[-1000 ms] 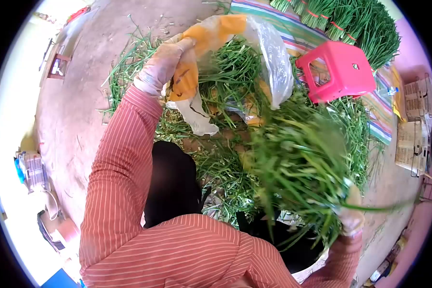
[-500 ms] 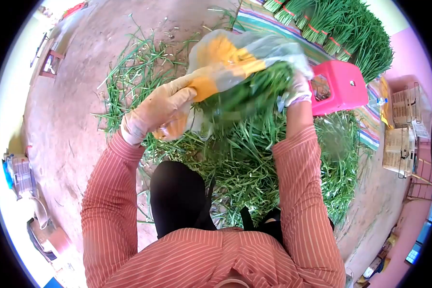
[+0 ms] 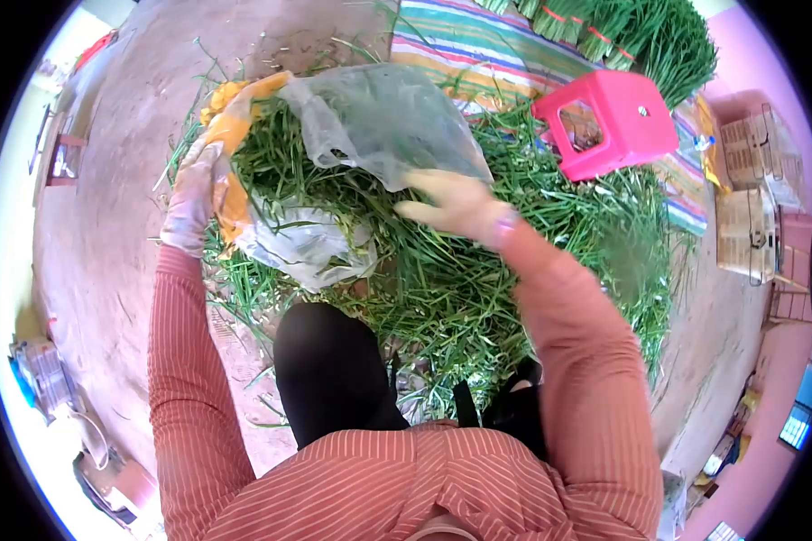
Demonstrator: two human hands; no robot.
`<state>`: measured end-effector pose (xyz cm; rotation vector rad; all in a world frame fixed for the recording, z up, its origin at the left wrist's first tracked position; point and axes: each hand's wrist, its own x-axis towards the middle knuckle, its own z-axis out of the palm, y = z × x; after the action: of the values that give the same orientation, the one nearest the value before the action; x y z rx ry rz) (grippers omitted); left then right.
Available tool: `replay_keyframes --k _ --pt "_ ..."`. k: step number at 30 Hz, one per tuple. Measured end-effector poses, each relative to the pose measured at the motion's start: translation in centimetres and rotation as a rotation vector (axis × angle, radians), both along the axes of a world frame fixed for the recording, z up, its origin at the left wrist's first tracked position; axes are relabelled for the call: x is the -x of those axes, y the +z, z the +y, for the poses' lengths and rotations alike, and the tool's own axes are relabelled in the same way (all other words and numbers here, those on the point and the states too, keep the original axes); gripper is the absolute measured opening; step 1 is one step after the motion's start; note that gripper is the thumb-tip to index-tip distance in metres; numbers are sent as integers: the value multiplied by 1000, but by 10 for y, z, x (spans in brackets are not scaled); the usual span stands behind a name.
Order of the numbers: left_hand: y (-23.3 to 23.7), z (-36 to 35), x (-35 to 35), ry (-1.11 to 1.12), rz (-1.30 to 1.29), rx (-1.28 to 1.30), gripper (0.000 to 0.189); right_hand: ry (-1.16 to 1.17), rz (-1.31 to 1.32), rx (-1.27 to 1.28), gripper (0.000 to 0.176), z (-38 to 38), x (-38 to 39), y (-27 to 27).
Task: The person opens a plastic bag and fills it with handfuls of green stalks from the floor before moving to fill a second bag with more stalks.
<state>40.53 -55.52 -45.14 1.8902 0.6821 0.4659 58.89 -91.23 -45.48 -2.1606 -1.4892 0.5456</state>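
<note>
Over stringy chives (image 3: 460,288), left hand (image 3: 189,194) grips crinkly (translucent) bag (image 3: 379,122).

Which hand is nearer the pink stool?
Right. The right hand is over the greens, just left of the stool; the left hand grips the bag, much farther left.

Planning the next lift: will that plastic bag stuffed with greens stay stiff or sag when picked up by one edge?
Probably floppy: the plastic bag is thin and crumpled, draping over the greens. It would likely sag away from the left hand, which grips only one edge. Its film looks glossy, so possibly slippery.
</note>
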Motion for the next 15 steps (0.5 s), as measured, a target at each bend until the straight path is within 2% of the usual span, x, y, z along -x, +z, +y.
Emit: replay_keyframes --k 1,3,5,7,8,9,10,12,13,15 --pt "-8 0 2 -88 -23 -161 31 -52 -40 31 50 -47 -15 -15" --pt "12 -22 0 138 32 346 34 -277 14 418 55 -130 -33 0" --pt "18 -40 -7 178 34 327 37 -465 -53 588 65 -206 -35 -4" --pt "8 -44 -8 232 -49 334 39 -497 -90 526 70 -225 -27 -23" --pt "10 -50 -11 240 -2 316 39 -531 -136 458 75 -230 -23 -29" --pt "9 -54 -13 234 3 310 39 -464 -200 373 80 -214 -20 -35" --pt "9 -56 -14 229 -8 283 39 -410 -291 235 82 -193 -21 -41" --pt "10 -63 -11 217 -7 248 40 -448 -310 156 89 -144 -28 -60" --pt "13 -70 -4 207 53 -34 49 -513 -332 112 94 -122 -36 -79" --pt "15 -92 18 206 110 -320 59 -683 -306 288 102 -79 -48 -96"
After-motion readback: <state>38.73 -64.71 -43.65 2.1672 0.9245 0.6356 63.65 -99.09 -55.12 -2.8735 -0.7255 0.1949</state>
